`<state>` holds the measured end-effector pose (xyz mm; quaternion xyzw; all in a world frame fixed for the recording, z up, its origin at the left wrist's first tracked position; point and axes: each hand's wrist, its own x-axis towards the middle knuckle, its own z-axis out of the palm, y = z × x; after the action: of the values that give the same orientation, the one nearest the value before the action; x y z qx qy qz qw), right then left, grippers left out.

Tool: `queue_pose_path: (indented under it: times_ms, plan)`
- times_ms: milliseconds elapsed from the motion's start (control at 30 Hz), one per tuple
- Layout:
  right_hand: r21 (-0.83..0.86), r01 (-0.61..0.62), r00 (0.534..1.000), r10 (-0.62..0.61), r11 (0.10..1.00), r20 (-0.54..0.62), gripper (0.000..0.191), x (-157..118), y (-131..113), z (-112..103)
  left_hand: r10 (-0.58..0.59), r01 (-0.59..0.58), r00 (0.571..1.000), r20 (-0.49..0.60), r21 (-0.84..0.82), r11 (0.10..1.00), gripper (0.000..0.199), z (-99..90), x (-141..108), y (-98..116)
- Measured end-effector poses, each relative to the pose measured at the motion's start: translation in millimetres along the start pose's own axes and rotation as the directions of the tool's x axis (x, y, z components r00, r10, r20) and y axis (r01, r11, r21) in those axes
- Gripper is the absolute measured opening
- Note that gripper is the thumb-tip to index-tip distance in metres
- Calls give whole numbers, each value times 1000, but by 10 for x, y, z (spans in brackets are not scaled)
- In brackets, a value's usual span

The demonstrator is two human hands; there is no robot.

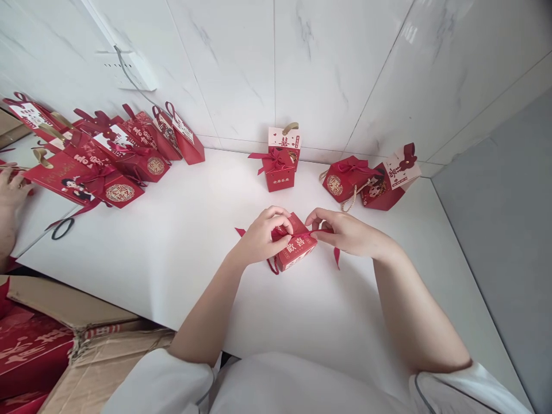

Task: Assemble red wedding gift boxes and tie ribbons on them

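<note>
A red gift box with pale Chinese characters lies on the white table in front of me, with a red cord at its lower left. Across its top runs a dark red ribbon, whose tails stick out on both sides. My left hand is closed in a pinch on the ribbon at the box's left. On the right, thumb and fingers of my right hand pinch the ribbon close to the box's edge. The ribbon's middle is partly hidden by my fingers.
Against the tiled wall stand a red box with a bow and two red boxes farther right. Several red gift boxes crowd the left side, near scissors. Another person's hand is at far left. A cardboard carton sits below.
</note>
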<state>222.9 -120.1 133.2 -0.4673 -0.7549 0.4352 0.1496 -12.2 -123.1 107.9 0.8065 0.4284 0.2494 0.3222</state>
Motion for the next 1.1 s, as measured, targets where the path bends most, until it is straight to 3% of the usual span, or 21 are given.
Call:
queue_pose_path:
  times_ms: [100, 233, 333, 500, 600, 700, 800, 967, 1100]
  plan:
    - [-44, -25, 999, 27, 999, 25, 23, -16, 7, -19, -13, 13, 1000, 4, -21, 1000, 8, 37, 1, 2]
    - [-4, 136, 987, -135, 991, 88, 23, -22, -6, -16, -24, 24, 1000, -4, -28, 999, 9, 77, 10, -3]
    - [21, 219, 976, -219, 975, 8, 24, 19, 2, 25, -5, 4, 1000, -13, -48, 999, 9, 92, 18, -17]
    - [32, 191, 971, -184, 981, -150, 18, 153, 74, 135, 10, -9, 1000, 2, -54, 998, 10, 93, 28, -22]
    - [53, 183, 969, -171, 982, -177, 21, 182, 87, 154, 21, -21, 1000, 0, -48, 999, 9, 86, 32, -20]
    - [148, 147, 989, -145, 978, -24, 21, 132, 62, 91, 36, -35, 999, 20, -39, 999, 8, 73, 31, -22]
    - [328, 86, 967, -158, 941, 199, 33, 77, 52, 12, 54, -52, 998, 41, -56, 997, 8, 58, 25, -26]
    - [468, 17, 974, -121, 884, 194, 33, 124, 90, 34, 61, -56, 997, 48, -86, 995, 7, 43, 21, -27]
    - [518, -19, 946, -153, 855, 287, 28, 166, 74, 84, 70, -65, 996, 52, -94, 994, 5, 40, 28, -27]
